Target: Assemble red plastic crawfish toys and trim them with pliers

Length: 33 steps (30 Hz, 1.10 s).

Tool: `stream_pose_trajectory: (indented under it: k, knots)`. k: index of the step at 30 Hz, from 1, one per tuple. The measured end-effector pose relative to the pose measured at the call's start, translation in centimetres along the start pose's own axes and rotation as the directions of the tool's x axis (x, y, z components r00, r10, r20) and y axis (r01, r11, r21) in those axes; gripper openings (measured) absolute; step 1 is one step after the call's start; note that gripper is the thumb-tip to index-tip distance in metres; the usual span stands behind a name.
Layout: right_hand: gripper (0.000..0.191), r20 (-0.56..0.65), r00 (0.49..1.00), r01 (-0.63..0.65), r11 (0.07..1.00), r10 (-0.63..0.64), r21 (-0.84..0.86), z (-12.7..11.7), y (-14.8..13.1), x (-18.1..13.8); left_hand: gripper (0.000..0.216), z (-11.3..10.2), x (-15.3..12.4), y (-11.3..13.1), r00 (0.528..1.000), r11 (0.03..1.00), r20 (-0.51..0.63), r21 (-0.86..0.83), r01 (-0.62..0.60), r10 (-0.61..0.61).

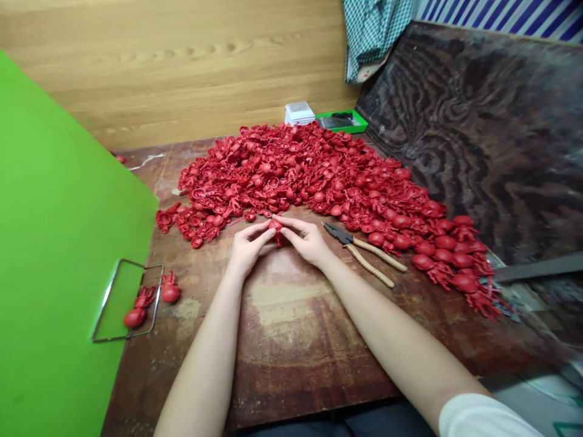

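A white short sleeve (465, 417) lies nearest the camera at the lower right, with dark clothing (355, 423) along the bottom edge. Two bare forearms reach from there across a worn, reddish-brown wooden table (277, 352). At their ends, the left hand (248, 244) and the right hand (306, 240) meet, each pinching between thumb and fingers the same small, round-topped red piece (276, 226). It sits between the fingertips, just in front of the heap; whether it touches the table I cannot tell.

Just beyond the hands spreads a broad heap of small red moulded parts (273, 161), many of them rounded shells. Along its right end lie round-bodied red figures with thin limbs (444, 244). To the right of the right hand lie pliers with black jaws and tan, wrapped-looking handles (359, 246), apart from the hand.

At the left stands a bright green flat panel (59, 230) with a bent metal wire loop (101, 311) at its edge; two more round red figures (135, 317) lie by the loop. Behind the heap are a stack of white cards (300, 113) and a shallow green plastic tray (359, 124).
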State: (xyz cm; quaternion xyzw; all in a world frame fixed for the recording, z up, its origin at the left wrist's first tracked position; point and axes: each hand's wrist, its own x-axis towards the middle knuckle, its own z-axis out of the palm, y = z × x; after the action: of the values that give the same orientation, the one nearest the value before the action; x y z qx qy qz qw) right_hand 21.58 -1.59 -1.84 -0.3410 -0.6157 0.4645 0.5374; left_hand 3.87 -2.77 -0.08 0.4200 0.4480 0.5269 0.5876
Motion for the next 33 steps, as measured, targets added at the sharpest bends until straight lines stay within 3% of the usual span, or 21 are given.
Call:
stream_pose_trajectory:
  k: [19, 33]
  knots:
    - [0.050, -0.001, 0.996, -0.089, 0.978, 0.090, 0.188, 0.3, 1.2, 0.6, 0.054, -0.2, 0.4, -0.1, 0.994, 0.992, 0.029, 0.062, -0.106, 0.104]
    - [0.046, -0.029, 0.996, -0.078, 0.987, 0.083, 0.139, 0.1, 0.9, 0.4, 0.058, -0.3, 0.4, -0.1, 0.994, 0.987, 0.027, 0.116, -0.107, 0.105]
